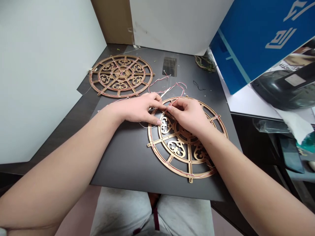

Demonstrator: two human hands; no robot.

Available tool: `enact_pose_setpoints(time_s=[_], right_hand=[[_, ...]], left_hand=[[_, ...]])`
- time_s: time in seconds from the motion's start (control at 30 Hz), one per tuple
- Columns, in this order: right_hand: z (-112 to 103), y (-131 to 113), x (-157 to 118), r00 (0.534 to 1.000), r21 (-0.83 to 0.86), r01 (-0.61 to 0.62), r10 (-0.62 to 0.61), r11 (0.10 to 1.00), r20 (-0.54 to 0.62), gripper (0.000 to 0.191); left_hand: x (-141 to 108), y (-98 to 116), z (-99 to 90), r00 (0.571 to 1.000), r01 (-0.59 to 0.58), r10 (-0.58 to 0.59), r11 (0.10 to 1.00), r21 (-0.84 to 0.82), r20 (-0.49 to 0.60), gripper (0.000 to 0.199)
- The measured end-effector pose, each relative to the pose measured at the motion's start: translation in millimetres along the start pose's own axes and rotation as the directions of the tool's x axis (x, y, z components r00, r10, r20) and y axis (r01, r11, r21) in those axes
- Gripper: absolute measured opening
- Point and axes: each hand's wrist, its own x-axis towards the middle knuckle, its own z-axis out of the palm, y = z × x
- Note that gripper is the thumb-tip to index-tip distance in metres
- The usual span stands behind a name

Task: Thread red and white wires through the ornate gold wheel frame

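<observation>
A round gold openwork frame [189, 154] lies on the dark table, with thin red and white wires [180, 86] along its rings and trailing loose past its far edge. My left hand [141, 108] is over the frame's upper left rim, thumb and index finger apart, the index fingertip by the wire. Thumb and fingers of my right hand [188, 114] are pinched together on the wire at the upper left part of the frame, and this hand covers part of the centre. A second, similar gold frame [120, 86] with wires lies flat at the back left.
White panels [167, 26] stand behind and at the left. On the right is a blue board [236, 46] with white marks, beside a black rounded object [287, 85]. A greenish coil [205, 63] and a dark rectangle [169, 66] lie at the back of the table [120, 157].
</observation>
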Motion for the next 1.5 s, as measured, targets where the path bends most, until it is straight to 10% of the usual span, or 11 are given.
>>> enact_pose_setpoints(time_s=[1.5], right_hand=[[-4,1,1,0.987,0.128,0.126,-0.137,0.984,0.086,0.018]], left_hand=[[9,9,10.1,0.954,0.044,-0.107,0.974,-0.224,-0.278,0.033]])
